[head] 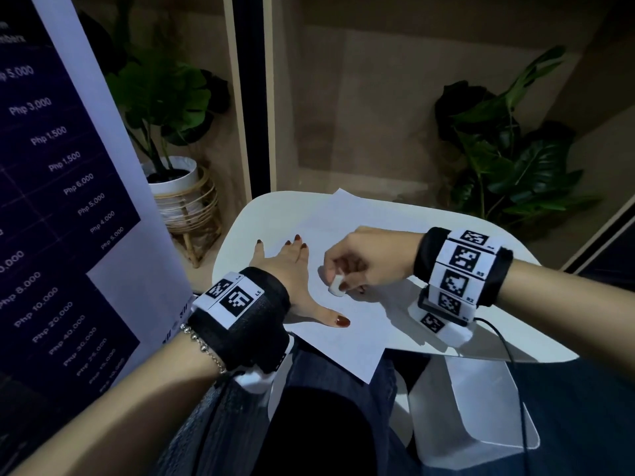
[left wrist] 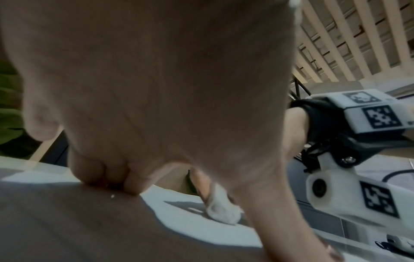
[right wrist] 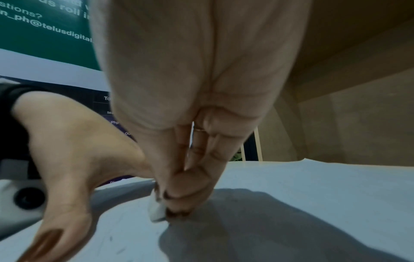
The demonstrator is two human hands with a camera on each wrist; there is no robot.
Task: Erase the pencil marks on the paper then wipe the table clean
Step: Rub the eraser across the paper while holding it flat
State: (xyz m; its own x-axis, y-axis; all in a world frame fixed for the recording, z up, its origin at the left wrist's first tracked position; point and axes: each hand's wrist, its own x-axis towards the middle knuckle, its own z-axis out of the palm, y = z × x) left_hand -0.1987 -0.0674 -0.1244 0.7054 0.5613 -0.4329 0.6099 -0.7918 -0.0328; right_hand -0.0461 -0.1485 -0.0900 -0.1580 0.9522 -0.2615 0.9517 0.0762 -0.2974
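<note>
Left hand [head: 292,269] lies flat, fingers spread, pinning the paper [head: 343,324] to the white worktop [head: 508,235]. Right hand [head: 364,262] pinches a white eraser [head: 336,286], its tip down on the sheet mid-page, just beside the left thumb.

**Readable text: price banner and wrist bands**

On the dark banner [head: 51,187] at the left of the head view, a column of amounts is printed in pale letters: "Php 5,000", "Php 3,000", "Php 1,500" twice, "Php 6,000", "Php 5,000", "Php 4,000", "Php 5,000", then "Php 8,000", "Php 10,000", "Php 20,000" and "Php 40,000"; the lines below these are too blurred to be read. In the right wrist view, a green panel [right wrist: 44,31] is seen to carry cut-off white lettering: "stions?" and "n_ph@telusdigital". Black-and-white square code markers are borne by the left wrist band [head: 237,298], where "L5" is printed, and by the right wrist band [head: 460,269]; its small labels cannot be made out.
</note>
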